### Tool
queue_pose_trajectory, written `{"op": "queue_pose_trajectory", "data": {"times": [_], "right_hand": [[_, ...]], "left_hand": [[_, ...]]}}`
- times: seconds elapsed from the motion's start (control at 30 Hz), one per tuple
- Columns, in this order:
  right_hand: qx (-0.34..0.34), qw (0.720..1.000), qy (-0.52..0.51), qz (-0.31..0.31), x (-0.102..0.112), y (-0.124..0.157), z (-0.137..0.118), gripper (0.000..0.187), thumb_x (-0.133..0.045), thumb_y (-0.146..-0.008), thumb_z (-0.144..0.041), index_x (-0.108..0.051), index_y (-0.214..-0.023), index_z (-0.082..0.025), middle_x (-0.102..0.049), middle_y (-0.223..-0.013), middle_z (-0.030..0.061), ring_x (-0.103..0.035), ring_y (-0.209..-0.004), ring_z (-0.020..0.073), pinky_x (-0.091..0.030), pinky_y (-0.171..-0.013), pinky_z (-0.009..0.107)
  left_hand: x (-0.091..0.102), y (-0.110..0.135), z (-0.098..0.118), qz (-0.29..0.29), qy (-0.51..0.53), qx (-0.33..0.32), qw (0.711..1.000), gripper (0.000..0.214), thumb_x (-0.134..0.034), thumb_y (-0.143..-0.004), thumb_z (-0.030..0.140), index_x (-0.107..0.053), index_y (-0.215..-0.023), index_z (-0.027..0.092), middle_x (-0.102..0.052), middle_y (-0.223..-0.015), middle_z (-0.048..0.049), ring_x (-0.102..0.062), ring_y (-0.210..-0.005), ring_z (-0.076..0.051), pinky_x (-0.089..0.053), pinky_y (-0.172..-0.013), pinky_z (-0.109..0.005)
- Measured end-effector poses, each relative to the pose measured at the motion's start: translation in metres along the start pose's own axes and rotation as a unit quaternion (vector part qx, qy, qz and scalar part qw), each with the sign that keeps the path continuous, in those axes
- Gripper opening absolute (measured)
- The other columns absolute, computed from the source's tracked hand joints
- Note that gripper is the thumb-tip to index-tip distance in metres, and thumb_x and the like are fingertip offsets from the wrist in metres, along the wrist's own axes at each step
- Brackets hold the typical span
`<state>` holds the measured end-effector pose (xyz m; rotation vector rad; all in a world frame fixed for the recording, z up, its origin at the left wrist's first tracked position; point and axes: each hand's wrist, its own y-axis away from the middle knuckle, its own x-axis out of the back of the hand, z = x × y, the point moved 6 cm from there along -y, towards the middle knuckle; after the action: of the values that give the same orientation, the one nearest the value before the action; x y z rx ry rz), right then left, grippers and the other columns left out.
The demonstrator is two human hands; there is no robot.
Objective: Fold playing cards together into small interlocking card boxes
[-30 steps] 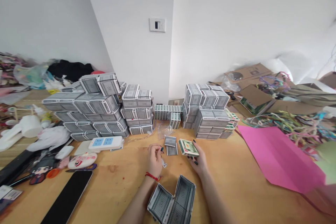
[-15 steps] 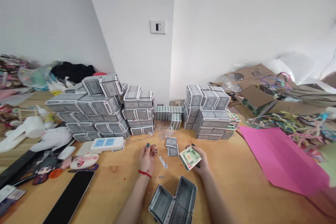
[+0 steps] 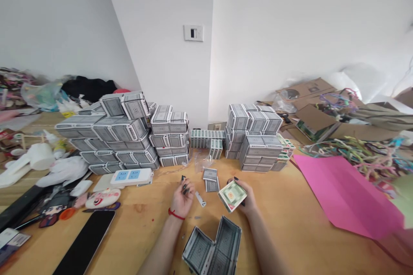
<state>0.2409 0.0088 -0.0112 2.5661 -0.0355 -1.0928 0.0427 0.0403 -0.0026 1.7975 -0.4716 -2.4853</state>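
Observation:
My right hand (image 3: 248,195) grips a green-and-cream playing card box (image 3: 232,195) with a red mark at one corner, tilted above the table. To its left, my left hand (image 3: 183,198) is raised with its fingers curled in; whether anything is between them I cannot make out. A loose white card strip (image 3: 200,199) lies on the wood just right of my left hand. Two grey patterned cards (image 3: 211,182) overlap between the hands, farther back. Closer to me, between my forearms, stands an open-topped holder (image 3: 214,247) made of grey patterned cards, with two compartments.
Stacked grey card blocks stand at the left (image 3: 109,137) and right (image 3: 254,137). Small green-edged boxes (image 3: 206,139) line the wall between them. A power strip (image 3: 132,176) and a phone (image 3: 85,240) lie left, pink paper (image 3: 345,193) and colourful pipe cleaners (image 3: 361,157) right.
My left hand has turned slightly and its fingers have curled. My right hand has tilted the card box a little, still holding it.

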Motion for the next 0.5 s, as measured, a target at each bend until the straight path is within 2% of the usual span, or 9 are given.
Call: {"op": "queue_pose_trajectory", "data": {"times": [0.1, 0.17, 0.2, 0.3, 0.33, 0.37, 0.43, 0.5], "right_hand": [[-0.001, 1.000, 0.007, 0.007, 0.002, -0.001, 0.001, 0.022, -0.063, -0.061, -0.036, -0.063, -0.068, -0.015, -0.062, -0.058, 0.0016, -0.058, -0.055, 0.0165, -0.043, -0.056, 0.027], [0.005, 1.000, 0.021, 0.008, 0.002, -0.001, 0.001, 0.021, -0.063, -0.061, -0.035, -0.063, -0.066, -0.015, -0.063, -0.059, 0.0020, -0.058, -0.055, 0.0169, -0.043, -0.057, 0.027], [0.010, 1.000, 0.026, 0.009, 0.002, -0.001, 0.001, 0.020, -0.063, -0.061, -0.034, -0.063, -0.066, -0.015, -0.063, -0.059, 0.0022, -0.058, -0.056, 0.0171, -0.043, -0.057, 0.027], [0.019, 0.999, 0.032, 0.005, 0.001, -0.001, 0.001, 0.019, -0.062, -0.061, -0.033, -0.064, -0.067, -0.015, -0.064, -0.061, 0.0026, -0.059, -0.058, 0.0176, -0.043, -0.059, 0.028], [0.019, 0.999, 0.033, 0.003, 0.001, -0.001, 0.001, 0.019, -0.062, -0.062, -0.033, -0.064, -0.067, -0.015, -0.064, -0.061, 0.0026, -0.059, -0.058, 0.0176, -0.043, -0.060, 0.028], [0.020, 0.999, 0.034, 0.002, 0.001, -0.001, 0.001, 0.019, -0.061, -0.062, -0.034, -0.064, -0.067, -0.015, -0.064, -0.061, 0.0027, -0.059, -0.058, 0.0176, -0.043, -0.059, 0.028], [0.018, 0.999, 0.036, 0.003, 0.003, -0.002, 0.002, 0.020, -0.061, -0.062, -0.034, -0.064, -0.066, -0.015, -0.064, -0.061, 0.0026, -0.058, -0.057, 0.0174, -0.043, -0.059, 0.028], [0.015, 0.999, 0.041, 0.005, 0.004, -0.002, 0.003, 0.020, -0.062, -0.061, -0.034, -0.064, -0.066, -0.015, -0.063, -0.061, 0.0026, -0.058, -0.057, 0.0173, -0.043, -0.059, 0.028]], "left_hand": [[-0.005, 0.004, -0.007, -0.050, -0.170, 0.007, 0.984, 0.011, -0.056, -0.073, 0.015, -0.049, -0.065, 0.014, -0.036, -0.048, 0.0087, -0.028, -0.034, 0.000, -0.021, -0.033, -0.012], [-0.010, 0.009, -0.011, -0.072, -0.324, -0.021, 0.943, 0.010, -0.062, -0.069, 0.020, -0.053, -0.069, 0.015, -0.039, -0.050, 0.0084, -0.026, -0.036, 0.000, -0.020, -0.035, -0.013], [-0.015, 0.013, -0.014, -0.093, -0.403, -0.033, 0.910, 0.011, -0.062, -0.069, 0.024, -0.056, -0.072, 0.015, -0.045, -0.054, 0.0067, -0.029, -0.038, -0.001, -0.023, -0.037, -0.014], [-0.030, 0.026, -0.029, -0.183, -0.603, -0.054, 0.775, 0.021, -0.060, -0.069, 0.031, -0.064, -0.083, 0.016, -0.061, -0.078, -0.0027, -0.045, -0.056, -0.008, -0.035, -0.052, -0.020], [-0.033, 0.029, -0.034, -0.203, -0.640, -0.048, 0.739, 0.025, -0.061, -0.068, 0.033, -0.065, -0.087, 0.017, -0.062, -0.079, -0.0038, -0.047, -0.060, -0.011, -0.036, -0.055, -0.021], [-0.034, 0.031, -0.038, -0.220, -0.658, -0.034, 0.719, 0.027, -0.060, -0.068, 0.034, -0.066, -0.088, 0.016, -0.063, -0.076, -0.0042, -0.048, -0.062, -0.012, -0.037, -0.057, -0.022], [-0.031, 0.032, -0.043, -0.232, -0.664, -0.001, 0.711, 0.028, -0.056, -0.071, 0.036, -0.067, -0.084, 0.015, -0.061, -0.066, -0.0034, -0.047, -0.058, -0.012, -0.036, -0.056, -0.023], [-0.027, 0.028, -0.038, -0.205, -0.654, -0.004, 0.728, 0.029, -0.053, -0.072, 0.039, -0.067, -0.076, 0.013, -0.054, -0.054, -0.0005, -0.043, -0.052, -0.011, -0.034, -0.052, -0.022]]}}
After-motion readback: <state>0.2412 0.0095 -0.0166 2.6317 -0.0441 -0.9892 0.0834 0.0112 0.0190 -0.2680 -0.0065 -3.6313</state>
